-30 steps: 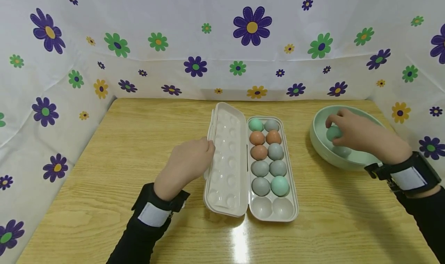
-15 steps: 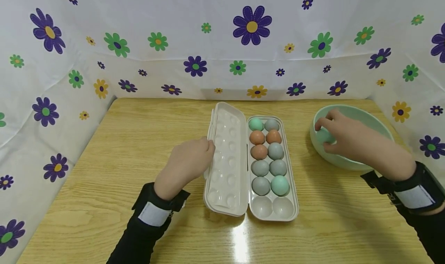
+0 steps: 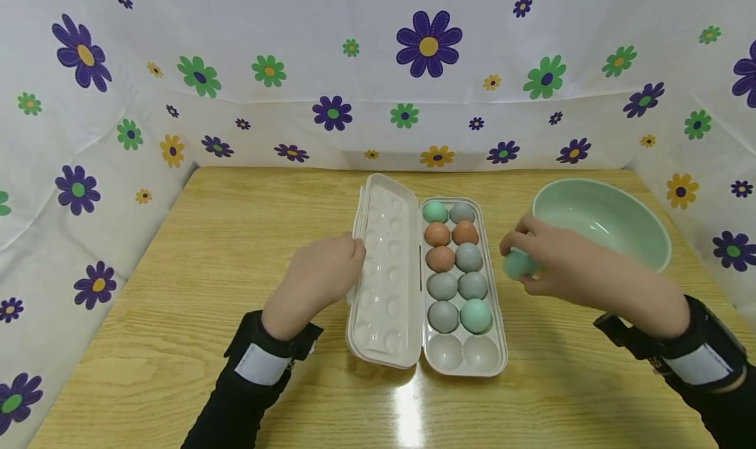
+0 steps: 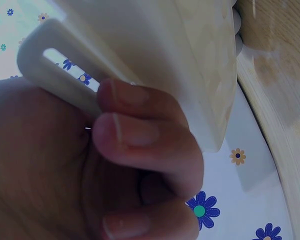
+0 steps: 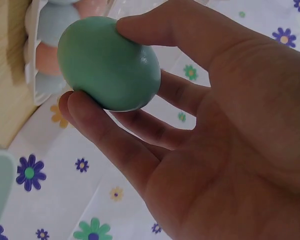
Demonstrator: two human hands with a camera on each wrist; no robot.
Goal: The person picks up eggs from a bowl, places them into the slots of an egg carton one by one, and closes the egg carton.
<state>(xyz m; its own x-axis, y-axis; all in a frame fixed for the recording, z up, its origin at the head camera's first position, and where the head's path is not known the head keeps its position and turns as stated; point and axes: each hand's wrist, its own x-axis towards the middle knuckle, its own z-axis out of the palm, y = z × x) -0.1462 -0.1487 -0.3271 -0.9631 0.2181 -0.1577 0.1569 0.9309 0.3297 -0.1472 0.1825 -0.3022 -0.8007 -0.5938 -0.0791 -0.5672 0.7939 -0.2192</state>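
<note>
A pale plastic egg carton (image 3: 495,350) lies opened on the table, its dimpled lid (image 3: 386,291) tilted up on the left. My left hand (image 3: 319,275) grips the lid's outer edge, fingers curled in beside a looped handle (image 4: 37,62) in the left wrist view. Green, grey-blue and brown eggs (image 3: 440,259) fill the carton's rows except the nearest, where two cups (image 3: 444,352) are bare. Between thumb and fingertips, my right hand (image 3: 561,265) pinches a green egg (image 5: 107,62). It hangs just right of the carton, in front of the bowl.
A light green bowl (image 3: 614,213) stands at the back right, its near side partly hidden by my right hand and forearm. Flower-printed white cloth (image 3: 260,35) closes off the back and sides of the wooden table (image 3: 195,272).
My right hand has lifted the green egg out of the bowl and carried it left and nearer, toward the carton. The left hand and the lid have stayed in place.
</note>
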